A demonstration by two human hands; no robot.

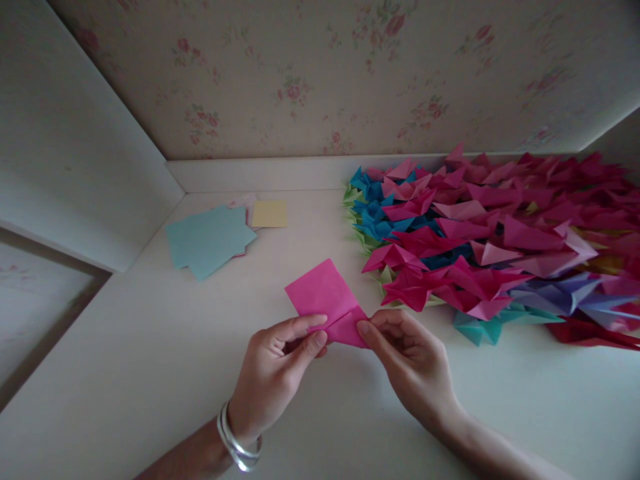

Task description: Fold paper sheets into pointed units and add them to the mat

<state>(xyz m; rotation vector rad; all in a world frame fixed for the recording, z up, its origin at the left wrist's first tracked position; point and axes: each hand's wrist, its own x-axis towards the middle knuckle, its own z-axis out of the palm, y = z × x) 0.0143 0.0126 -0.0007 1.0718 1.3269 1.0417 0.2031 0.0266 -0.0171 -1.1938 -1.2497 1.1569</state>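
Head view is showing me silver bangles point(240, 443) nearest, circling the wrist of the left hand point(273, 373). That hand is pinching a magenta origami sheet point(323, 290) at its lower left edge, the thumb lying over the near side and the index finger pressing on top. At the same level, the right hand point(415, 360) is gripping the sheet's right-hand corner, its thumb and fingers closing narrowly on the paper. Between the two hands the sheet is sitting at a slant, one corner pointing away from me, and a fold line is crossing it above a smaller near section. I am not able to tell whether its underside is touching the white tabletop point(165, 373).

Beyond the right hand, a broad heap of origami figures point(480, 247) is spreading to the right: teal, lavender and red ones are lying along the near edge, pinks are filling the middle, and blue and pale green are lining the left end. Farther left, light-blue paper squares point(207, 240) are lying in an uneven stack, and a yellow paper square point(270, 214) is resting just beside them. Behind everything, rose-patterned wallpaper point(280, 60) is covering the wall.
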